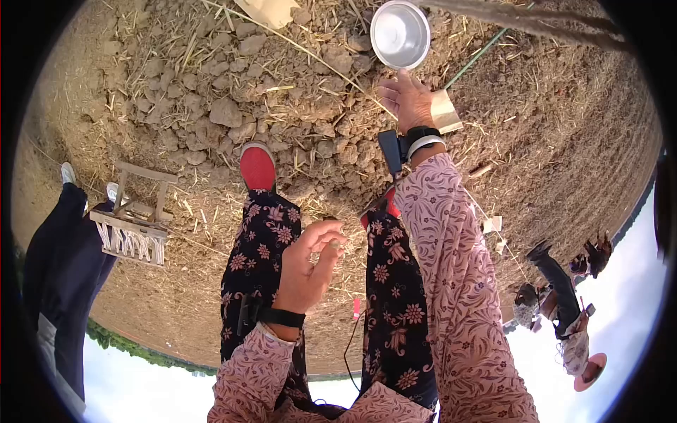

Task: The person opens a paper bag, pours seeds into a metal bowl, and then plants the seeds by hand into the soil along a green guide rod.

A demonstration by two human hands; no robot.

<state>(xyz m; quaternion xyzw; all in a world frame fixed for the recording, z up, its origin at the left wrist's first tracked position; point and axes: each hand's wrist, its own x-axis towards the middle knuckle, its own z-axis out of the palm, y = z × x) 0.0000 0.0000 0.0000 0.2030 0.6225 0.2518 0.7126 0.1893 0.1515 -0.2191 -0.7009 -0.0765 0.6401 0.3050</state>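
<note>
My left hand [310, 268] hovers above my legs, its fingers curled and its thumb near the fingertips; whatever is between them is too small to name. Out ahead, my right hand [411, 102] reaches low over the soil with fingers apart, its upper fingertip at the near rim of a shiny metal bowl [400, 35]. A tan paper piece [446, 113] lies beside the right wrist, partly behind it. A thin string [317, 58] runs diagonally over the clods to the right hand. A dark device [389, 151] is at the right wrist.
My red shoes [257, 168] stand on straw-strewn soil. At the left, a wooden stool with a woven seat [134, 243] is near a person in dark trousers [67, 247]. Further people [564, 292] are at the right. Another paper [271, 10] and a green stick [479, 55] lie ahead.
</note>
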